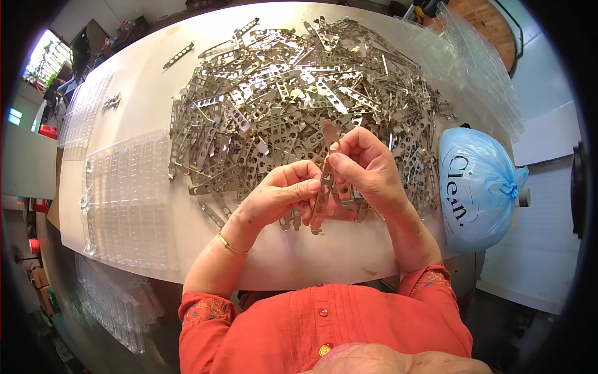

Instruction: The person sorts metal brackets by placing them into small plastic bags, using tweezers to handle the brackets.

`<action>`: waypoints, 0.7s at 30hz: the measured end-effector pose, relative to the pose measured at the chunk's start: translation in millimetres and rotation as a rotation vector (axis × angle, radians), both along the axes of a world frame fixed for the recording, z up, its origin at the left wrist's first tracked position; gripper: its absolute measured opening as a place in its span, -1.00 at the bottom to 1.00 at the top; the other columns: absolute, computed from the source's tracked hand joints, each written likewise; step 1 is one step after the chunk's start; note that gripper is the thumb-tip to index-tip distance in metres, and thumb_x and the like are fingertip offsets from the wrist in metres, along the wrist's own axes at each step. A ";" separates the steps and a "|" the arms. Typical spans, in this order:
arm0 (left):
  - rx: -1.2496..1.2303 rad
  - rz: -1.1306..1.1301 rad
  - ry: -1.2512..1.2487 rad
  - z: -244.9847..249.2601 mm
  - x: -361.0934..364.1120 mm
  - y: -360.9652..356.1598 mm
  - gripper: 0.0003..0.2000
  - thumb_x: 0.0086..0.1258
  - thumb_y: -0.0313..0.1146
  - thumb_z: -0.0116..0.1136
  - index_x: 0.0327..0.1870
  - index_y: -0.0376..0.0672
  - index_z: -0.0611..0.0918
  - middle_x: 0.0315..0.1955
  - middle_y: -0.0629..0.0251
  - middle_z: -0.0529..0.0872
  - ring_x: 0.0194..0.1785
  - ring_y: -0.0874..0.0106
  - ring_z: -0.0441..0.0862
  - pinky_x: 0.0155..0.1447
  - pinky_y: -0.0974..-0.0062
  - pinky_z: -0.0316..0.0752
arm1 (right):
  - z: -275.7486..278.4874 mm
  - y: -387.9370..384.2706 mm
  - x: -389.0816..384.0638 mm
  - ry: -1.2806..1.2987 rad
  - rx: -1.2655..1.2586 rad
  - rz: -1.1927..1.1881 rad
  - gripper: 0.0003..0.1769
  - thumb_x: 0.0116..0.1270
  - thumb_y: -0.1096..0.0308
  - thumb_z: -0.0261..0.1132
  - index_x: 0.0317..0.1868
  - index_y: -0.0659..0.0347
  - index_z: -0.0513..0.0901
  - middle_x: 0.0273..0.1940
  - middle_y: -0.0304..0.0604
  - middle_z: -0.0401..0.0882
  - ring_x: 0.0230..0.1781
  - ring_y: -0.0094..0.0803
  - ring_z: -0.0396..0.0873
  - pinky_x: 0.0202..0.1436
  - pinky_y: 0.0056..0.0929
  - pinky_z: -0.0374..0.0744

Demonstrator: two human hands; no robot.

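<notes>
Between my two hands is a long flat metal strip with a row of round holes (323, 198), held nearly upright above the near edge of the pile. My left hand (288, 189) pinches it from the left side, thumb and fingers together. Higher up on the strip, the thumb and fingers of my right hand (364, 163) close on it near its upper end. Behind and around both hands lies a large heap of similar perforated metal strips (268, 106), tangled in many directions.
A clear plastic tray with compartments (128, 199) lies at the left, another tray (87, 112) behind it. More clear plastic trays (479, 75) are stacked at the back right. A full blue plastic bag (483, 193) stands at the right. One loose strip (179, 55) lies off the heap.
</notes>
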State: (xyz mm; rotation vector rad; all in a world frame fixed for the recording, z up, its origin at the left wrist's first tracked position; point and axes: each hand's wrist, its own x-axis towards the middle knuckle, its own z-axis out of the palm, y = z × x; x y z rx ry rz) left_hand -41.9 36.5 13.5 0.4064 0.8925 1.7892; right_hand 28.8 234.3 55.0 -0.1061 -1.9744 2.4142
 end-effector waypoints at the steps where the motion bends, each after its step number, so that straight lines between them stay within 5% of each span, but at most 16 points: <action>1: 0.036 -0.031 -0.029 -2.6 -1.3 -0.6 -0.86 0.58 -0.32 0.15 -0.08 -0.18 0.52 -0.27 0.18 0.76 -0.37 0.48 0.73 -0.34 0.57 0.63 | 0.1 -0.2 -0.2 0.000 0.000 0.001 -0.89 0.47 0.48 0.29 -0.19 0.23 0.48 -0.29 -0.35 0.57 -0.37 -0.74 0.53 -0.36 -0.69 0.52; 14: 0.051 0.125 0.044 -0.5 -0.9 3.4 -0.81 0.49 -0.44 0.26 -0.02 -0.18 0.48 -0.34 0.32 0.70 -0.49 0.55 0.63 -0.43 0.62 0.57 | -2.8 -1.4 -2.0 0.016 0.010 -0.014 -0.85 0.50 0.42 0.29 -0.02 0.27 0.56 -0.27 -0.38 0.57 -0.35 -0.73 0.56 -0.29 -0.69 0.57; 21: -0.029 0.254 0.046 -7.1 -1.6 4.5 -0.86 0.58 -0.38 0.16 -0.02 -0.18 0.48 -0.31 0.34 0.68 -0.49 0.59 0.63 -0.43 0.65 0.55 | -1.5 -1.1 -0.5 -0.034 -0.041 0.020 -0.87 0.52 0.40 0.28 -0.07 0.26 0.55 -0.31 -0.35 0.59 -0.39 -0.71 0.58 -0.34 -0.65 0.60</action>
